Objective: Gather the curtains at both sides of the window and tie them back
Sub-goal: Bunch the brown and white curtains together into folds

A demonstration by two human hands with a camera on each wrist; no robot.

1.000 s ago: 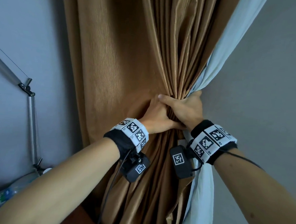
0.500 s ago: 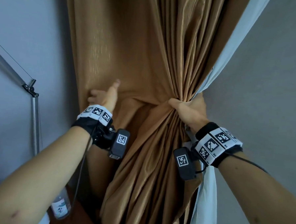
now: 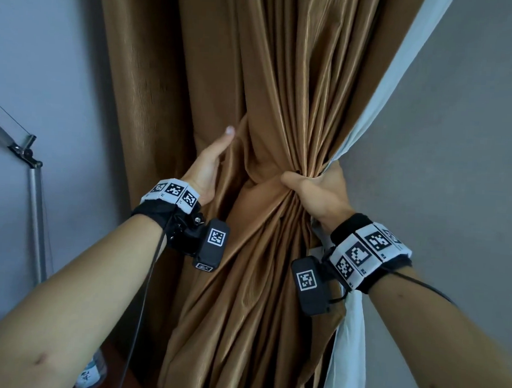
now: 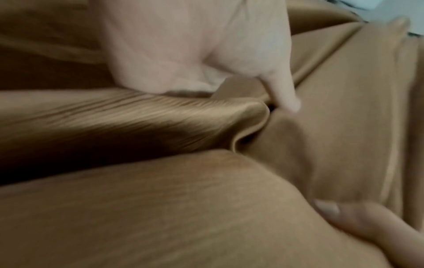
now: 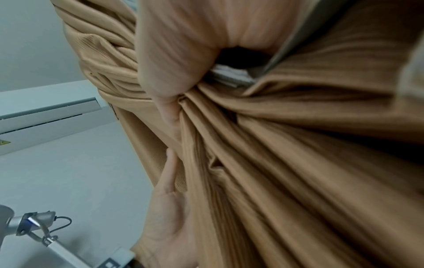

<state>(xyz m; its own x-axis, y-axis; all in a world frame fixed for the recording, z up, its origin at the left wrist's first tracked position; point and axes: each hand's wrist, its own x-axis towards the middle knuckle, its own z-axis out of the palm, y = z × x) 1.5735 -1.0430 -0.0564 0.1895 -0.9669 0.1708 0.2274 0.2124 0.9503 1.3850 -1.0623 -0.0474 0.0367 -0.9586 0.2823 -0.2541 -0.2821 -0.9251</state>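
A brown curtain with a pale lining hangs in front of me. My right hand grips the gathered bunch at its waist, fingers wrapped round the folds. My left hand is just left of the bunch. Its thumb lies up the front of a loose fold and its fingers are hidden behind that fold. The blurred left wrist view shows the fingers curled into the brown cloth. No tie-back is visible.
A metal lamp arm stands at the left by the wall. A plastic bottle sits low left. Grey wall lies right of the curtain. An air conditioner shows in the right wrist view.
My left hand let go of the bunch, reached to the curtain's left edge, and has come back right with a loose fold. The right hand has kept hold of the bunch.
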